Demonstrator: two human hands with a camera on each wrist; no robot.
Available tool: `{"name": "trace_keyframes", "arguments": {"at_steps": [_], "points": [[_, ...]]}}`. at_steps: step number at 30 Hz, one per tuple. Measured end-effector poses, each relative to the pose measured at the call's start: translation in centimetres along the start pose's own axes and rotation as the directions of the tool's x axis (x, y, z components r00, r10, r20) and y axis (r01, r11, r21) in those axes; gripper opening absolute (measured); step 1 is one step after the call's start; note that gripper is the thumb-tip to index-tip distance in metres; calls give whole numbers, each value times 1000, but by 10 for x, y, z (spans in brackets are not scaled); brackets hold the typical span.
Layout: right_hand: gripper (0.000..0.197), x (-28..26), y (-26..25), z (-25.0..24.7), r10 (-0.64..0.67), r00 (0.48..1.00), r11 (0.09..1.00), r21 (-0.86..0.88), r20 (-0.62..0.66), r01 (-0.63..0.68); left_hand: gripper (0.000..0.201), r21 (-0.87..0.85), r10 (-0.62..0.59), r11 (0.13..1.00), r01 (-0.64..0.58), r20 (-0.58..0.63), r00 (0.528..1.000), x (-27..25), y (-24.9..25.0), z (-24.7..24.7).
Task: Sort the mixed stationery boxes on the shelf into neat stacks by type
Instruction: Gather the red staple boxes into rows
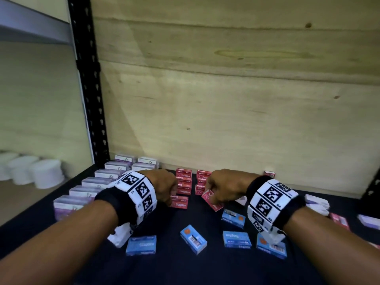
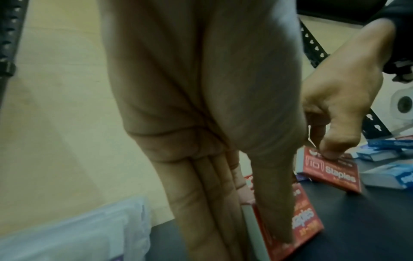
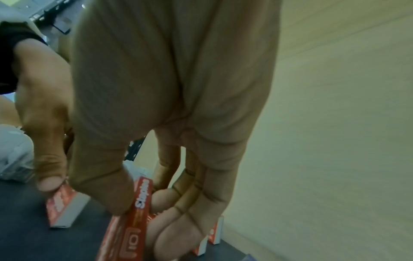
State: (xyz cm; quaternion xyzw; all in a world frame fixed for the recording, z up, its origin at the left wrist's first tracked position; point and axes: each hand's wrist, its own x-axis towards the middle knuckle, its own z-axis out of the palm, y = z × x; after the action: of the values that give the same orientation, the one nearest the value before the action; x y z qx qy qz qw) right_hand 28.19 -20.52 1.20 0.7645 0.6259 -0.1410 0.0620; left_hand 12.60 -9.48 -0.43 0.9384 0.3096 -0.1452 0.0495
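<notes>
Fingers [image 3: 178,211] and thumb of the right hand [image 1: 223,187] pinch a red staples box [image 1: 211,201], tilted, long axis slanting toward the back. Left hand [image 1: 164,187] grips another red staples box [image 1: 180,202] lying flat, long axis left-right, before the red stacks [image 1: 184,182].

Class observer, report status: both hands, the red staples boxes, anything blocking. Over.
Left hand pinches a red staples box on the shelf. Right hand holds a tilted red box. Red stacks behind; no obstruction.
</notes>
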Motion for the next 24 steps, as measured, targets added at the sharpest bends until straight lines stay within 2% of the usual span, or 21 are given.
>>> {"name": "trace_keyframes", "arguments": {"at_steps": [9, 14, 19, 24], "points": [[18, 5, -1, 9, -37, 999, 997, 62, 20, 36, 31, 54, 22, 998, -23, 8, 1000, 0, 9, -1], [23, -2, 3, 7, 63, 995, 998, 22, 76, -64, 29, 4, -13, 1000, 13, -1, 1000, -4, 9, -6], [18, 0, 3, 9, 74, 997, 997, -10, 13, -74, 28, -29, -39, 999, 39, -3, 999, -7, 11, -7], [18, 1, 2, 6, 78, 997, 996, 34, 3, -78, 27, -27, -42, 999, 42, -11, 999, -5, 11, -6]]}}
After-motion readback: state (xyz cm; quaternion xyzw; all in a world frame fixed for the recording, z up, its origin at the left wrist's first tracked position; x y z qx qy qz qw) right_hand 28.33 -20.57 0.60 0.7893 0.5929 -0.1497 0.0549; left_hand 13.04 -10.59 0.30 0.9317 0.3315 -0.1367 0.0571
